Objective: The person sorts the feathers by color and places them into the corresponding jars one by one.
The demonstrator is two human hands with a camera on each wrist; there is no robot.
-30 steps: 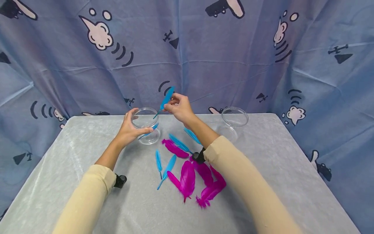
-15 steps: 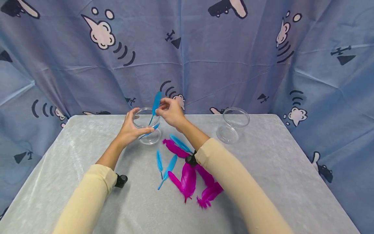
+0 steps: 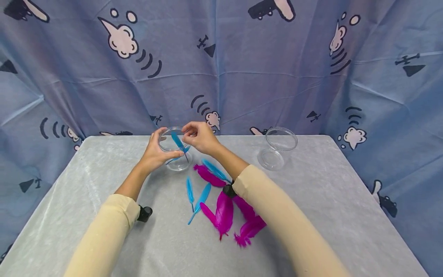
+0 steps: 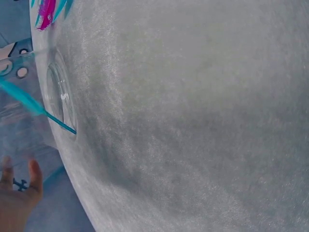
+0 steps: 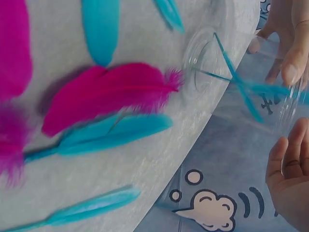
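My left hand [image 3: 159,152] grips a clear jar [image 3: 178,166] near its rim, thumb on the near side and fingers round the far side. Inside the jar two blue feathers cross; the upright one [image 3: 177,140] leans with its vane toward the left rim and its quill low in the jar. My right hand [image 3: 202,137] hovers at the jar's right rim with fingers loosely bent. In the right wrist view, its fingers [image 5: 277,157] sit beside the mouth, apart from the feathers [image 5: 248,99].
Magenta feathers [image 3: 225,213] and blue feathers [image 3: 202,198] lie loose in the table's middle, partly under my right forearm. A second clear jar [image 3: 271,159] stands at the back right. A patterned curtain [image 3: 259,88] hangs behind the grey-covered table [image 3: 328,200].
My right hand has moved left and down to the jar's rim. The blue feather it was pinching has dropped into the jar and been let go. My left hand keeps its grip.
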